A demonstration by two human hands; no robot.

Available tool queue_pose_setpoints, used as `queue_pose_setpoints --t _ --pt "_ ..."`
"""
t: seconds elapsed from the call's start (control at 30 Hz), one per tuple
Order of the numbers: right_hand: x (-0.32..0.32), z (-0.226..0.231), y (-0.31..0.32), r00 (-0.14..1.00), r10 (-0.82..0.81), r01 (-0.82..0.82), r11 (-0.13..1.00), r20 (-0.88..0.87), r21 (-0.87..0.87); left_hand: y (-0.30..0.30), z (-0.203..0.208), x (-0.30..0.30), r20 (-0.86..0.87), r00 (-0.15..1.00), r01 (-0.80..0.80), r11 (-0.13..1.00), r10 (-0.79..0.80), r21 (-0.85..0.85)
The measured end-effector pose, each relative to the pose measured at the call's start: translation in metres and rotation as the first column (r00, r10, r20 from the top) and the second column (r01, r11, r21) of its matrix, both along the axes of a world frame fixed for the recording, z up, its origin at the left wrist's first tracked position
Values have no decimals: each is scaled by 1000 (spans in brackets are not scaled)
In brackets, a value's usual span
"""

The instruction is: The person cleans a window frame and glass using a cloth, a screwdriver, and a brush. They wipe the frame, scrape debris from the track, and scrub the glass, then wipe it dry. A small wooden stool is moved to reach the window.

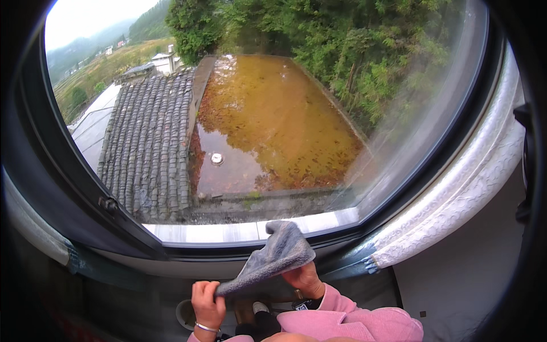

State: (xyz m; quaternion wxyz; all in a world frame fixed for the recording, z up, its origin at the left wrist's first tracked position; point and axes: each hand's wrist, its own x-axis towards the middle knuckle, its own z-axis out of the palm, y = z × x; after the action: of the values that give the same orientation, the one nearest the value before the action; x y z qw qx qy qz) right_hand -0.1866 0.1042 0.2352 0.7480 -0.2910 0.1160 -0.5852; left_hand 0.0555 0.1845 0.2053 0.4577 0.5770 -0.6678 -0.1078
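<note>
A grey, fluffy cloth (276,255) is stretched between my two hands in front of the window. At its lower left corner, my left hand (208,303) grips it with curled fingers. My right hand (306,279) holds the right side, its fingertips partly hidden behind the fabric. The cloth's upper end folds over and overlaps the lower window frame and the white outer sill (199,232) in the picture; I cannot tell whether it touches them. Pink sleeves cover my arms, and a bracelet circles the left wrist.
A dark window frame (188,251) surrounds the view, with a latch (108,205) on its left side. Curtains (450,194) hang at both sides. A pale round container (186,314) stands below. Outside lie a tiled roof (149,139) and a water-covered flat roof (285,131).
</note>
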Motion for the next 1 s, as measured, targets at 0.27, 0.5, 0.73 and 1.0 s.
queue_pose_setpoints --t 0.27,0.5,0.73,1.0 --pt "53 206 -38 846 -282 108 922 -453 -371 -100 99 49 -493 842 -189 975 220 112" --pt "79 327 -55 319 -841 -220 382 -436 -898 -127 165 52 -819 398 -148 852 -413 -502" --pt "92 366 -99 830 -12 -370 737 -558 -566 -197 228 125 319 843 -13 610 433 -793" --pt "144 435 -120 253 -861 -762 -458 440 -457 -251 225 161 204 738 -409 667 643 -623"
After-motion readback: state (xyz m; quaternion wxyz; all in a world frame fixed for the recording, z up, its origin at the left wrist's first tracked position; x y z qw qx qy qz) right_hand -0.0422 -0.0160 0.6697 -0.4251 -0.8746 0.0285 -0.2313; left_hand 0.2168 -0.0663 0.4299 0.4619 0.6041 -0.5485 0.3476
